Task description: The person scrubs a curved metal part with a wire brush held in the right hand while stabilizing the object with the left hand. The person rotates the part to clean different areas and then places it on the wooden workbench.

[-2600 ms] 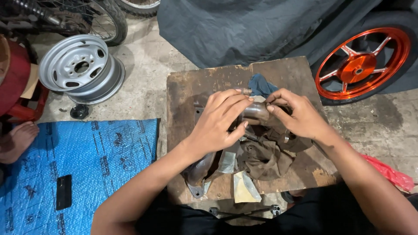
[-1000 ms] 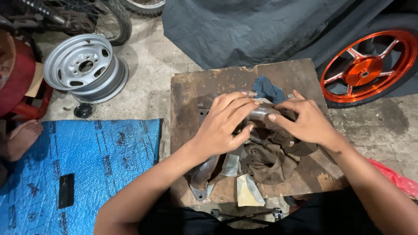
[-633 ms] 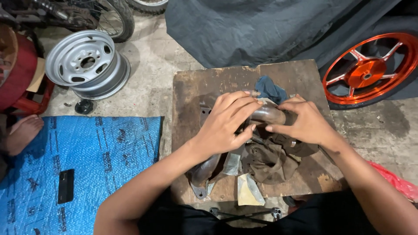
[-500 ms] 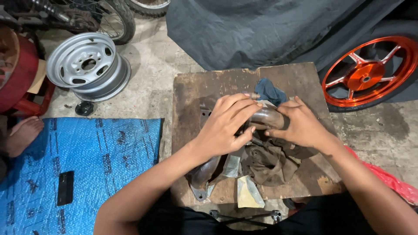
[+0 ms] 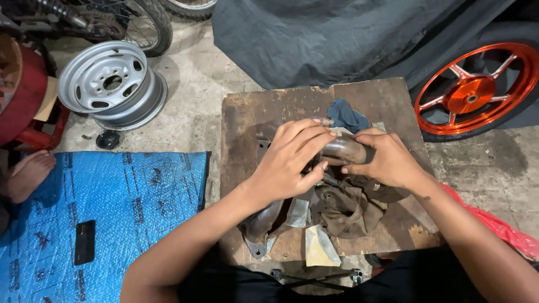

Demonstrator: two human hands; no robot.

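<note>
Little has shifted since earlier: both hands stay on the curved metal pipe (image 5: 343, 150) atop the wooden board (image 5: 269, 106). Left hand (image 5: 289, 163) and right hand (image 5: 387, 160) clasp its bend, a brown rag (image 5: 345, 205) just near.

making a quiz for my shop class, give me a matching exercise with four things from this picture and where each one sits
Things:
1. steel wheel rim
2. orange wheel
3. blue mat
4. brown rag

Places:
A. on the wooden board, under the right hand
B. flat on the floor, left of the board
C. far right, beside the dark cover
D. top left, on the concrete

Pairs: 1-D, 2-C, 3-B, 4-A
</note>
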